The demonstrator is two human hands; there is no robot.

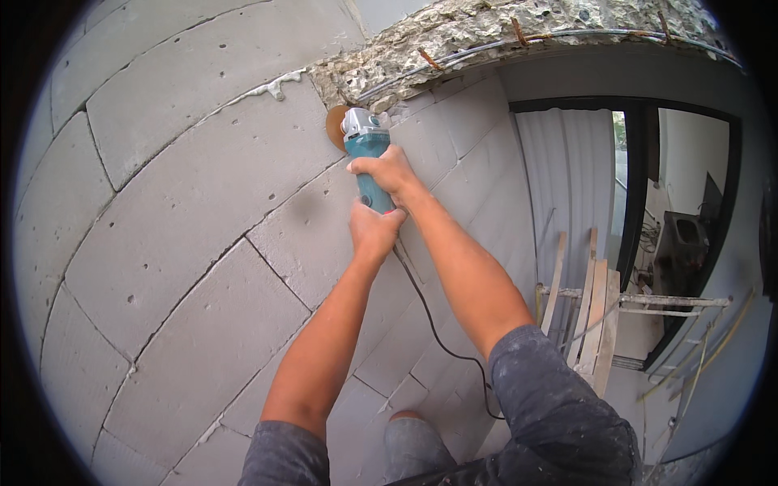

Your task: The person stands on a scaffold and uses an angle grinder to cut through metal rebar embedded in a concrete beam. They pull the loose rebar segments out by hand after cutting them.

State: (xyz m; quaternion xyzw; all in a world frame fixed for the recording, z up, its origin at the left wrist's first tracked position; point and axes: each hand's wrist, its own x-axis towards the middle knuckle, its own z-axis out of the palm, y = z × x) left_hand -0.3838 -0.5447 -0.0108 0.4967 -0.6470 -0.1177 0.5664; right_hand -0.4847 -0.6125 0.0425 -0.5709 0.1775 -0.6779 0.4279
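Both my hands are closed round a teal angle grinder (pixel 374 197) with a silver head, held up against a wall of pale blocks. My right hand (pixel 387 172) wraps the body just behind the head. Lower down, my left hand (pixel 374 232) grips the rear end, where a dark power cord (pixel 429 320) hangs away. The brown disc (pixel 335 127) sits edge-on at the upper corner of a grey block (pixel 292 138), beneath rough broken concrete (pixel 454 49). Whether the disc is turning or touching the block, I cannot tell.
Rusty rebar stubs (pixel 519 32) and a bent conduit (pixel 567 34) stick out of the broken concrete overhead. To the right stand a black-framed sliding door (pixel 636 186) and a scaffold rail (pixel 656 300) with wooden planks (pixel 596 316). My knee (pixel 415 449) shows below.
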